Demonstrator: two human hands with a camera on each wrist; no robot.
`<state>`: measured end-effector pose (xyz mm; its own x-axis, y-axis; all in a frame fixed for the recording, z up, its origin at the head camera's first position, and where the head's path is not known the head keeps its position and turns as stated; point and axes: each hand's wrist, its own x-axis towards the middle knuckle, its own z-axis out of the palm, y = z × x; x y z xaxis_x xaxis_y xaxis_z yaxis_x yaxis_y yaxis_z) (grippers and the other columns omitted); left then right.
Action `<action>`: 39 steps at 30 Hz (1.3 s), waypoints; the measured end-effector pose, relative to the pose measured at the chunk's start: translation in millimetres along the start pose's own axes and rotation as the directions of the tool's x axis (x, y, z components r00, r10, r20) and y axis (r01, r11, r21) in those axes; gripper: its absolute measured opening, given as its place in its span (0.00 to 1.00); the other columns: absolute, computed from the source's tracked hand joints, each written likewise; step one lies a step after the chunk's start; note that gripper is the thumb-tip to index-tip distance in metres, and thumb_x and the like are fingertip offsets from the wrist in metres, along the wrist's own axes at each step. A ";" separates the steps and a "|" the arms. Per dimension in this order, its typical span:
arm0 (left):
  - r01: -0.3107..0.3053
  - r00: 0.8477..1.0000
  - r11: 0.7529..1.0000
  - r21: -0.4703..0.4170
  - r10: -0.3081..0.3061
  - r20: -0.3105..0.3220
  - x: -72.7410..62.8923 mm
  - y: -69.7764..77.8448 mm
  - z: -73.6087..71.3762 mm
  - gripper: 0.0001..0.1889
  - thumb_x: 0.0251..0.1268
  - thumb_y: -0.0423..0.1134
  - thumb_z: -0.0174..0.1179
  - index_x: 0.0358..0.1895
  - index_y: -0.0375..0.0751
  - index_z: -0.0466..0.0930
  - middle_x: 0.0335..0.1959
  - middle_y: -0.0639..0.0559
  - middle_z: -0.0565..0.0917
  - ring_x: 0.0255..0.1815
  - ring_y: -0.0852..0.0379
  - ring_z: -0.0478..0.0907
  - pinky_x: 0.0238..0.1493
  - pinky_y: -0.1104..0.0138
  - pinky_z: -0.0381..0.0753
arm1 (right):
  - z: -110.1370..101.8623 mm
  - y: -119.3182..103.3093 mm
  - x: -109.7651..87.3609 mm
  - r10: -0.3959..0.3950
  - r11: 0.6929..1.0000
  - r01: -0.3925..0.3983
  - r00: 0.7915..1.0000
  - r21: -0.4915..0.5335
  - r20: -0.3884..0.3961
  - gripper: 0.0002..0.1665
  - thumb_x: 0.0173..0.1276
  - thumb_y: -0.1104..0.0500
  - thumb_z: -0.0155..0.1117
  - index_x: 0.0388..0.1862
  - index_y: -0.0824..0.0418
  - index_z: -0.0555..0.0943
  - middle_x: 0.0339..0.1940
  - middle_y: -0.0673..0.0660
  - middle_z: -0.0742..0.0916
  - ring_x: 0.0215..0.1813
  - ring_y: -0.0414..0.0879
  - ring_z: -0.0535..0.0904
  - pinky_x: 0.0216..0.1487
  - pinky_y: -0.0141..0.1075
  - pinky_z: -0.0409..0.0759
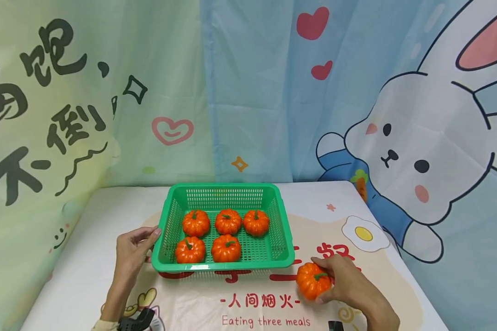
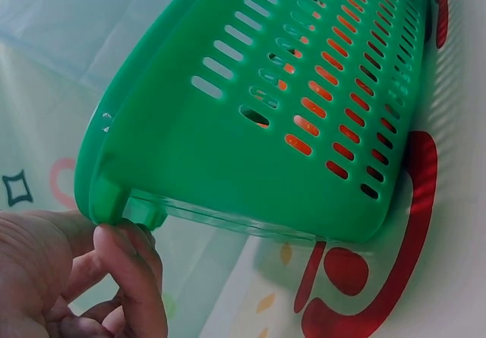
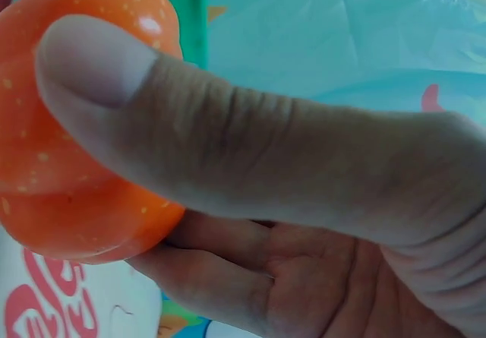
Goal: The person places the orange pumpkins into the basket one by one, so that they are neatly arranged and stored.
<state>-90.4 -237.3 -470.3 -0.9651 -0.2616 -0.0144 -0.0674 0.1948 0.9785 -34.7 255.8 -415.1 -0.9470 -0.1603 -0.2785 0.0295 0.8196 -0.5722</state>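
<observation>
My left hand (image 1: 134,253) pinches the left rim of a green plastic basket (image 1: 257,265); the left wrist view shows thumb and fingers (image 2: 125,266) at the rim's corner. Inside the basket several small orange pumpkins (image 1: 225,248) sit in two rows, three at the back and two in front. Another pumpkin (image 1: 313,281) is in my right hand (image 1: 348,282), to the right of the basket's front corner. In the right wrist view the thumb (image 3: 99,64) lies across that pumpkin, with fingers under its far side.
A printed cloth (image 1: 265,308) with red lettering and a fried egg picture covers the table. Behind it hangs a curtain (image 1: 248,92) with a cartoon rabbit. A small black object (image 1: 336,326) shows at the bottom edge, near the right forearm.
</observation>
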 end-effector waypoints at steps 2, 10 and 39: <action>0.004 1.000 1.000 0.000 -0.004 -0.004 -0.7 -0.2 -0.3 0.18 0.78 0.40 0.70 0.57 0.25 0.88 0.30 0.65 0.90 0.21 0.66 0.82 0.16 0.71 0.82 | -4.0 -1.2 0.7 -0.012 1.000 0.012 1.000 -0.019 -0.007 0.52 0.38 0.60 0.97 0.67 0.67 0.86 0.56 0.57 0.94 0.60 0.50 0.86 0.67 0.55 0.88; 0.004 1.000 1.000 0.011 -0.004 -0.008 -1.6 0.4 0.5 0.18 0.78 0.40 0.70 0.57 0.26 0.89 0.29 0.63 0.90 0.21 0.66 0.82 0.15 0.70 0.83 | -15.2 -0.4 2.2 -0.100 0.995 0.100 0.995 -0.010 0.019 0.53 0.41 0.59 0.97 0.69 0.69 0.84 0.58 0.58 0.93 0.59 0.52 0.88 0.63 0.51 0.90; 0.002 1.000 1.000 -0.012 -0.003 -0.007 -2.1 0.2 0.9 0.18 0.78 0.39 0.70 0.58 0.25 0.88 0.30 0.65 0.90 0.21 0.66 0.82 0.15 0.71 0.82 | -37.5 -22.3 -4.5 -0.138 0.990 0.138 0.990 0.004 -0.009 0.55 0.45 0.57 0.95 0.73 0.72 0.80 0.63 0.62 0.91 0.56 0.49 0.88 0.60 0.46 0.92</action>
<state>-88.5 -235.8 -470.3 -0.9630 -0.2689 -0.0153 -0.0667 0.1830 0.9809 -43.2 258.9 -372.1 -0.9448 -0.2668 -0.1903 -0.1000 0.7878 -0.6078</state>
